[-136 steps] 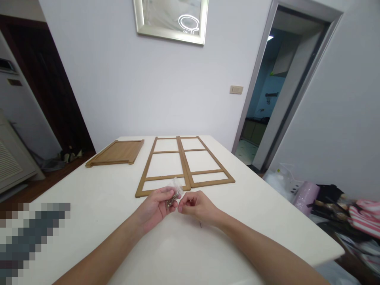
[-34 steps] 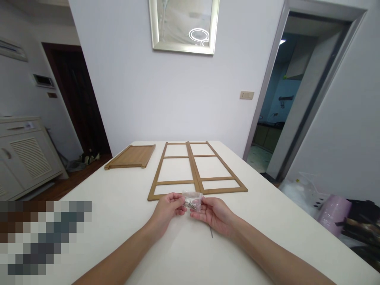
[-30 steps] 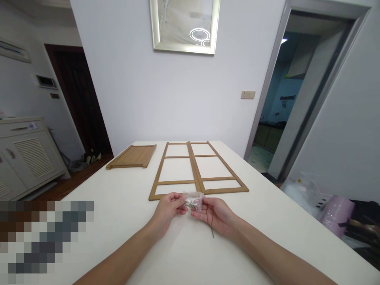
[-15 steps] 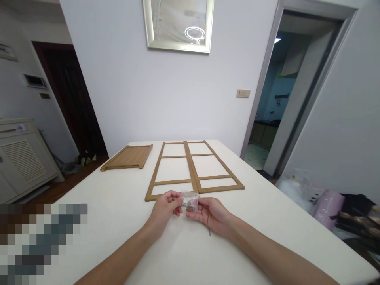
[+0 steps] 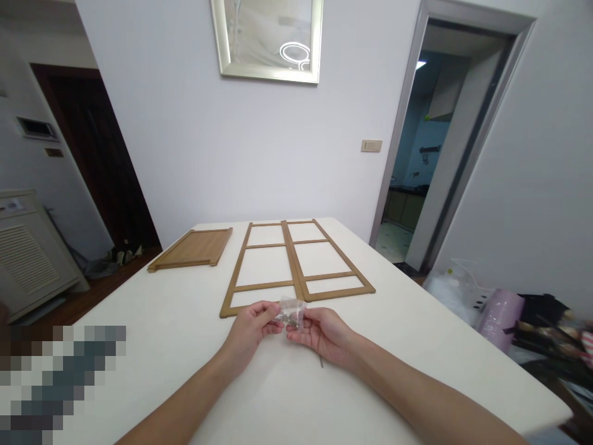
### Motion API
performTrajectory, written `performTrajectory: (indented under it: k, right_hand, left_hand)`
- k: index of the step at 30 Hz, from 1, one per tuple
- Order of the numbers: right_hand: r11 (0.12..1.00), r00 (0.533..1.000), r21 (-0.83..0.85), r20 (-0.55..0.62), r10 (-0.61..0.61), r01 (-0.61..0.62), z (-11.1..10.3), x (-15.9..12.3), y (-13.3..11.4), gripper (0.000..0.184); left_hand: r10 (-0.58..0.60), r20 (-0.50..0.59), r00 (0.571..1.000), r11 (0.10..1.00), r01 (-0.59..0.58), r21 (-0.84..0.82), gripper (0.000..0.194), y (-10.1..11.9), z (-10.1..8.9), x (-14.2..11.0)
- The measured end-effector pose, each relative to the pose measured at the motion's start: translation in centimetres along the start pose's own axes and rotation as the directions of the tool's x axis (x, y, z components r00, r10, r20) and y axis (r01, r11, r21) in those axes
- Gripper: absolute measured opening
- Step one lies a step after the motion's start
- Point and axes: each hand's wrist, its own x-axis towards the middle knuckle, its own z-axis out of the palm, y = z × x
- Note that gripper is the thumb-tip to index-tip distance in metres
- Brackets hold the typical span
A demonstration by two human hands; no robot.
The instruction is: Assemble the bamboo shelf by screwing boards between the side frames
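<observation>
Just below the middle of the frame I see my left hand (image 5: 252, 326) and right hand (image 5: 319, 334), each grip pinched on one side of a small clear bag of screws (image 5: 291, 313), held just above the white bench (image 5: 162, 327). Right behind it, two wooden lattice frames (image 5: 296, 262) lie flat side by side.

Two hands: left hand (image 5: 252, 326) and right hand (image 5: 319, 334). One clear bag of screws (image 5: 291, 313). Two ladder-like wooden frames (image 5: 296, 262) side by side. One flat wooden panel (image 5: 192, 248). One counter (image 5: 162, 327). One small metal rod (image 5: 321, 362).
</observation>
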Motion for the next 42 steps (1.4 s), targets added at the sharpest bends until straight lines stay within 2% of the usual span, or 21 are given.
performTrajectory:
  k: [3, 7, 11, 14, 16, 24, 30, 35, 39, 42]
  right_hand:
    - [1.0, 1.0, -0.006, 0.011, -0.012, 0.012, 0.0, 0.0, -0.1, 0.021]
    - [0.999, 0.999, -0.026, 0.024, -0.022, 0.023, 0.1, -0.1, 0.0, 0.018]
    - [0.999, 0.999, -0.029, 0.032, -0.02, 0.021, 0.1, 0.0, 0.0, 0.018]
    - [1.0, 0.999, -0.022, 0.032, -0.021, 0.022, 0.2, 0.0, 0.0, 0.018]
    - [1.0, 0.999, -0.02, 0.033, -0.014, 0.014, 0.1, 0.0, 0.0, 0.018]
    - [1.0, 0.999, 0.0, 0.052, 0.018, -0.018, 0.0, 0.0, 0.4, 0.023]
    - [1.0, 0.998, 0.007, 0.056, 0.028, -0.028, -0.1, 0.1, 0.5, 0.026]
    - [0.999, 0.994, 0.008, 0.1, 0.038, -0.039, 0.0, 0.0, 0.5, 0.027]
    - [0.998, 0.99, 0.007, 0.127, 0.057, -0.058, -0.1, 0.0, 0.6, 0.028]
    - [0.998, 0.985, -0.005, 0.156, 0.066, -0.066, -0.1, 0.0, 0.6, 0.026]
  left_hand:
    - [-0.01, 0.043, 0.999, 0.999, 0.008, 0.044, 0.033, -0.1, -0.4, 0.1]
    - [-0.057, 0.011, 0.998, 0.976, 0.054, 0.212, 0.035, -0.5, -0.5, 0.2]
    - [-0.009, 0.058, 0.998, 0.978, -0.003, 0.208, 0.036, -0.4, 0.0, 0.0]
    - [-0.005, -0.004, 1.0, 0.969, 0.006, 0.245, 0.036, -0.1, 0.1, 0.0]
    - [0.002, -0.004, 1.0, 0.963, -0.001, 0.268, 0.035, 0.0, 0.0, 0.0]
    - [0.228, -0.038, 0.973, 0.846, -0.178, 0.503, 0.026, 0.0, 0.2, 0.2]
    - [0.286, -0.094, 0.954, 0.805, -0.186, 0.563, 0.03, 0.0, 0.5, -0.1]
    - [0.261, -0.001, 0.965, 0.781, -0.21, 0.588, 0.026, 0.2, 0.4, -0.1]
    - [0.284, -0.012, 0.959, 0.781, -0.224, 0.583, 0.028, 0.3, 0.2, -0.1]
    - [0.264, 0.032, 0.964, 0.756, -0.227, 0.614, 0.028, 0.3, 0.1, -0.1]
